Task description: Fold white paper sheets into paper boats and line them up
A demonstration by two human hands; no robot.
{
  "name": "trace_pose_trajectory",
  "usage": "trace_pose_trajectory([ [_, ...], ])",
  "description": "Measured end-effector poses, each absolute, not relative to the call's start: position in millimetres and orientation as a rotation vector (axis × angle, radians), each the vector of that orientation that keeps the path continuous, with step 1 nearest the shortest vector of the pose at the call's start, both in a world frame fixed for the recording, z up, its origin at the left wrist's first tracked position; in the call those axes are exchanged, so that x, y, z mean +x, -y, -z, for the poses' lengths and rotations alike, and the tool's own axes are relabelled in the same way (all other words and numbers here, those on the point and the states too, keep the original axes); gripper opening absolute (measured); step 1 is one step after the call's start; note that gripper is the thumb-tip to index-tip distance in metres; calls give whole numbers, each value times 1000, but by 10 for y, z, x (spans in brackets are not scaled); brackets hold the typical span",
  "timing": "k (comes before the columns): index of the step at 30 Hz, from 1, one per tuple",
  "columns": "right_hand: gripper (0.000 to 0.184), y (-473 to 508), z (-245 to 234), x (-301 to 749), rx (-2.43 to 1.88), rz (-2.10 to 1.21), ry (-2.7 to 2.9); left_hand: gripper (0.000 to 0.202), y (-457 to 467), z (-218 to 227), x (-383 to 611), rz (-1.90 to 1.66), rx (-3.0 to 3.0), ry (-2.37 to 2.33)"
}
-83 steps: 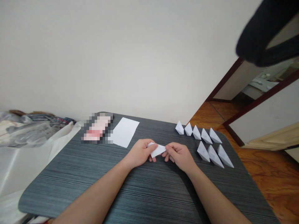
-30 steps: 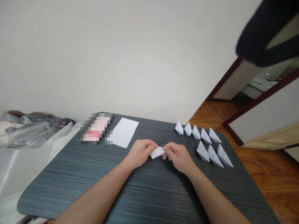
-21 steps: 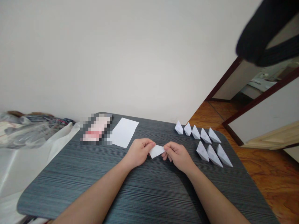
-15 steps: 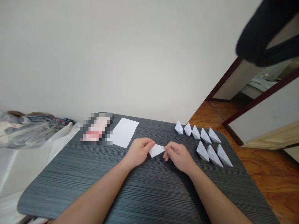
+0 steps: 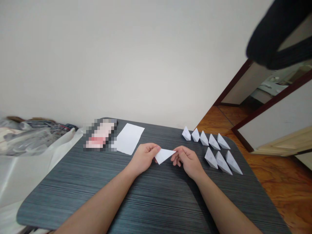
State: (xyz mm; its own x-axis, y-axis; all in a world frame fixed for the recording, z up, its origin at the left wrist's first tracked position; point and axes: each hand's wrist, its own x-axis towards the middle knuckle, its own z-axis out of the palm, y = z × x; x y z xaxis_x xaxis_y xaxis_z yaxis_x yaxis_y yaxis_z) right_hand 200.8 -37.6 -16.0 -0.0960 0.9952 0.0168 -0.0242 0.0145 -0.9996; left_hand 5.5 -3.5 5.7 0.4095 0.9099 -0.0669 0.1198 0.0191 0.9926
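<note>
A small white folded paper triangle (image 5: 162, 155) is held just above the dark striped table (image 5: 151, 201). My left hand (image 5: 143, 157) pinches its left end between thumb and fingers. My right hand (image 5: 186, 161) has curled fingers, with their tips at the triangle's right point. To the right, several finished folded paper triangles (image 5: 214, 149) stand in two rows. A flat white paper sheet (image 5: 129, 138) lies at the back left of my hands.
A blurred pink and dark object (image 5: 99, 137) lies beside the sheet. White cloth and plastic-wrapped items (image 5: 26, 136) sit off the table's left edge. A wooden floor (image 5: 280, 175) and doorway lie to the right. Something dark (image 5: 275, 35) hangs at the top right.
The paper piece went from a short strip shape to a pointed triangle. My right fingers slid to its right tip, and both hands rose slightly.
</note>
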Motion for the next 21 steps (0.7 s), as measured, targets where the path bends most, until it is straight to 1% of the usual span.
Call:
trace_pose_trajectory([
  [2, 24, 389, 162, 2008, -1105, -1263, 1324, 31, 36, -57, 58, -813, 1400, -964],
  [5, 25, 410, 166, 1999, -1089, -1253, 1425, 29, 41, -54, 65, -816, 1382, -928],
  [13, 15, 386, 135, 1998, -1007, -1124, 1494, 27, 57, -46, 72, -694, 1573, -890],
  [17, 16, 398, 101, 1995, -986, -1131, 1524, 28, 59, -40, 71, -614, 1643, -893],
  [21, 15, 408, 72, 1992, -1045, -1094, 1573, 28, 71, -62, 81, -620, 1644, -882],
])
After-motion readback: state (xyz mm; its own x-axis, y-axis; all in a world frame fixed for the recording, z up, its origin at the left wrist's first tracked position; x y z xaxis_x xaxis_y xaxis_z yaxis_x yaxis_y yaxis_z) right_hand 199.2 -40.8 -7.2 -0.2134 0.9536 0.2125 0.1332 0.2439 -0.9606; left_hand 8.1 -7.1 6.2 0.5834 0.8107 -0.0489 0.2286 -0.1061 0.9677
